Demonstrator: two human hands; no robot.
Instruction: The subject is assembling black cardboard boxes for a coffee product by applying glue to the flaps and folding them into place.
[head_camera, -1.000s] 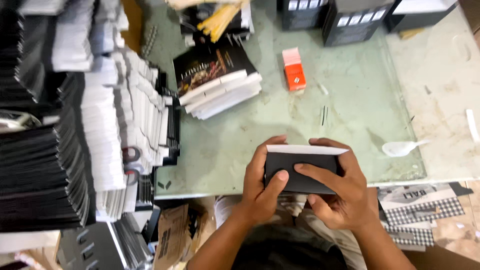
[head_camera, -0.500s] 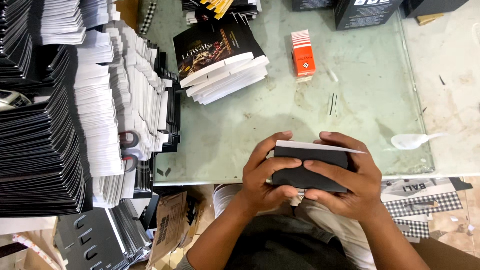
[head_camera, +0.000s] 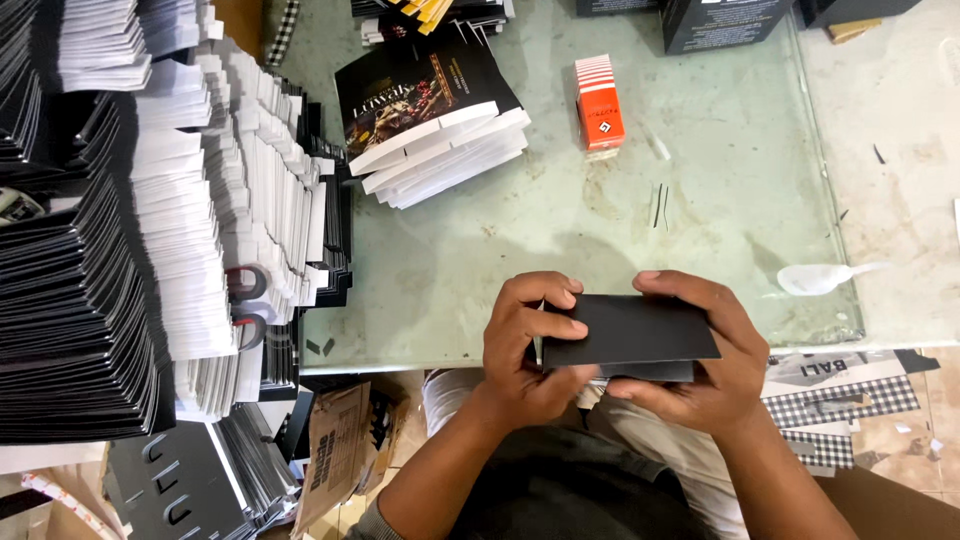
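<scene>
Both my hands hold a flat black folded card box (head_camera: 632, 332) just above the near edge of the glass-topped table (head_camera: 560, 250). My left hand (head_camera: 525, 350) grips its left end, fingers curled over the top and thumb underneath. My right hand (head_camera: 700, 355) grips the right end, fingers wrapped over the upper edge. The box's black face points up and no white flap shows.
Tall fanned stacks of black and white flat cards (head_camera: 130, 230) fill the left side, with red-handled scissors (head_camera: 245, 300) among them. A pile of printed black sleeves (head_camera: 430, 120) lies at centre back, an orange small box (head_camera: 600, 102) beside it, a clear plastic spoon (head_camera: 820, 278) at the right.
The box's white flap, visible earlier, is now folded away and only the black face shows. My hands have shifted slightly toward me at the table edge.
</scene>
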